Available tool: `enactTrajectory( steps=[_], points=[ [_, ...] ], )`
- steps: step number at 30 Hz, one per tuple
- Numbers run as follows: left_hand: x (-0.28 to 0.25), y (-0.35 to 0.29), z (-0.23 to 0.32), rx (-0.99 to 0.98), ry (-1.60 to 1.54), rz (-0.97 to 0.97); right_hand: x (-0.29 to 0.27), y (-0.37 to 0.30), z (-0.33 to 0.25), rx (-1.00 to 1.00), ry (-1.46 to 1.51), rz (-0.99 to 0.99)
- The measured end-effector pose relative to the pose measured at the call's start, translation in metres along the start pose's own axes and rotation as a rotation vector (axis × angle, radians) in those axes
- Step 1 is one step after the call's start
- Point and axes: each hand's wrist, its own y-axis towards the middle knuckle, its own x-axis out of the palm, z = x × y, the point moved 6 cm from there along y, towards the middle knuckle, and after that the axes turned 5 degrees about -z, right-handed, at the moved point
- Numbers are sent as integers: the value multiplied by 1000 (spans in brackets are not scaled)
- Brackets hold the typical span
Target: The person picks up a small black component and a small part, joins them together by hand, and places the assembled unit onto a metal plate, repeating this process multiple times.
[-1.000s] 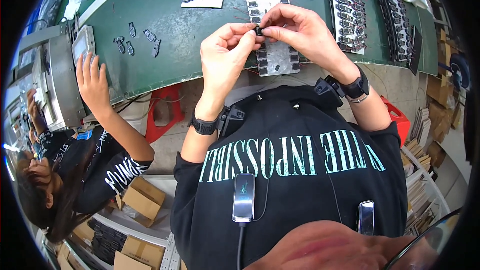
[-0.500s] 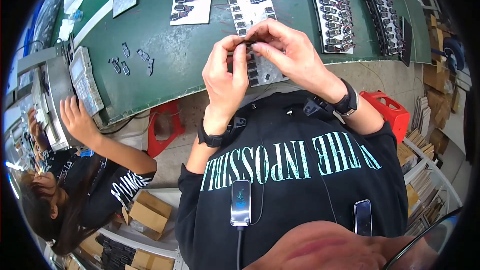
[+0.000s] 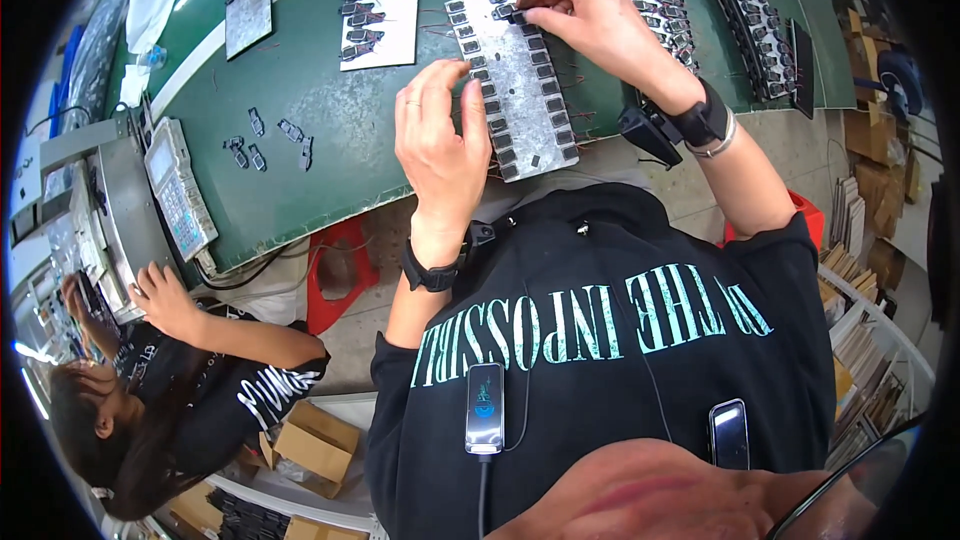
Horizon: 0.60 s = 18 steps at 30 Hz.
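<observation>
A pale, grey-smudged board (image 3: 520,90) lies on the green table in front of me. Small black rectangular parts line its two long edges, some with thin reddish wires sticking out. At the board's far right end my right hand (image 3: 590,25) pinches a small black part (image 3: 519,16) between thumb and fingertips, close to the top of that row. Part of it is hidden by the fingers. My left hand (image 3: 441,140) hovers by the board's left edge, thumb apart from slightly bent fingers, and nothing shows in it.
Several loose black parts (image 3: 257,140) lie on the table (image 3: 330,130) to the left. White boards (image 3: 385,0) and black trays (image 3: 755,30) of wired parts stand farther off. At left, another person's hand (image 3: 168,302) is beside a machine with a keypad (image 3: 180,185). A red stool (image 3: 340,275) is below.
My hands were together over the board and have separated. The right moved up and away to the board's far end; the left drew slightly aside and its fingers parted.
</observation>
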Motion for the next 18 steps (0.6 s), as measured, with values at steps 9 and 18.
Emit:
enactTrajectory(
  steps=[9,18],
  points=[
    [21,23,14,230,132,-200,7,6,-1,-133,-308,65],
    [40,28,13,339,301,-308,-2,-16,-19,-221,-440,249]
  ],
)
